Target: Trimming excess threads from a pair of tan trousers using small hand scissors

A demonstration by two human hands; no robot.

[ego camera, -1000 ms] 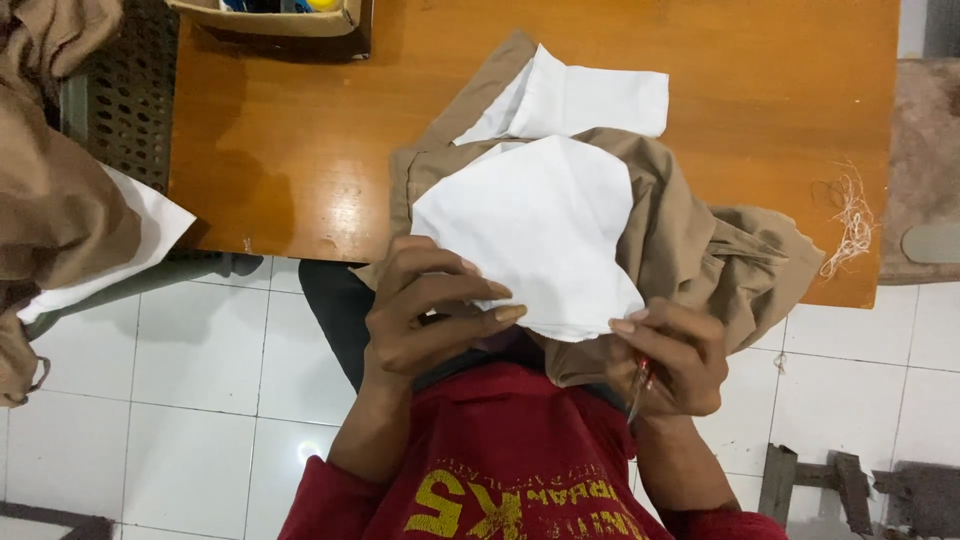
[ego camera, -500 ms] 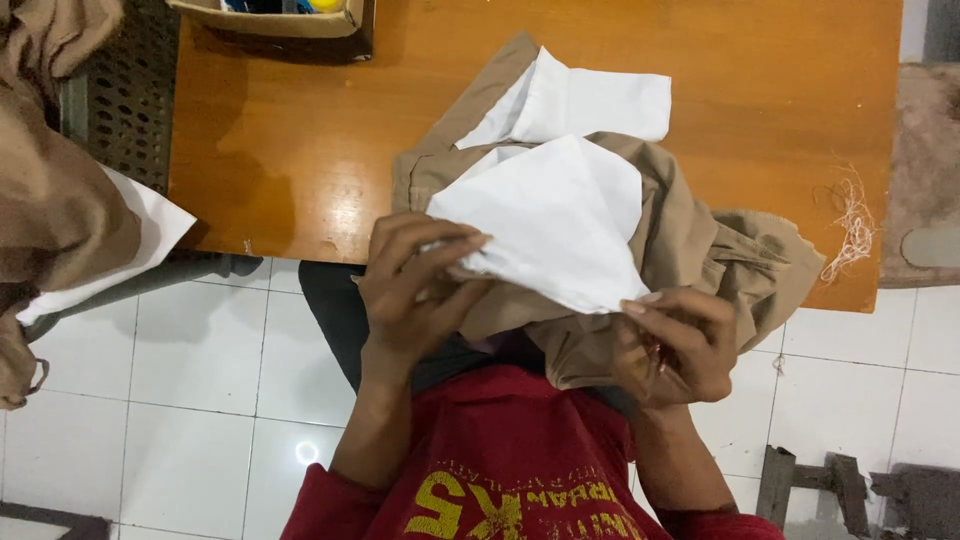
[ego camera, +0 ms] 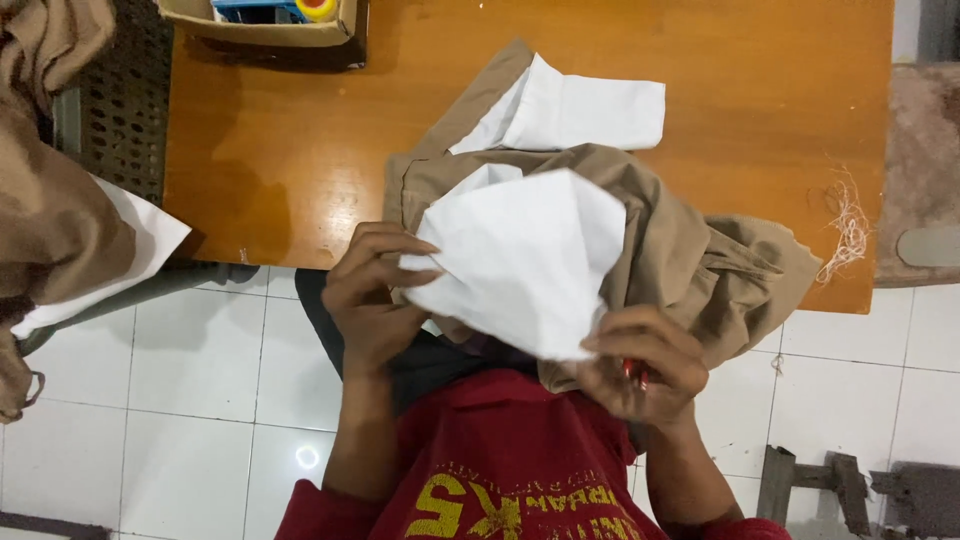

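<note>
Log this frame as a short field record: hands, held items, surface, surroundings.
left hand: left hand grips the edge of the white fabric lining panel
right hand: right hand pinches the panel's lower corner, closed on a small red-handled tool, kind unclear
garment: crumpled khaki cloth garment lies under the panel, hanging over the table edge
surface: orange-brown wooden table
on table: open cardboard box at the far edge; loose tangle of pale thread at the right
floor: white tiled floor
</note>
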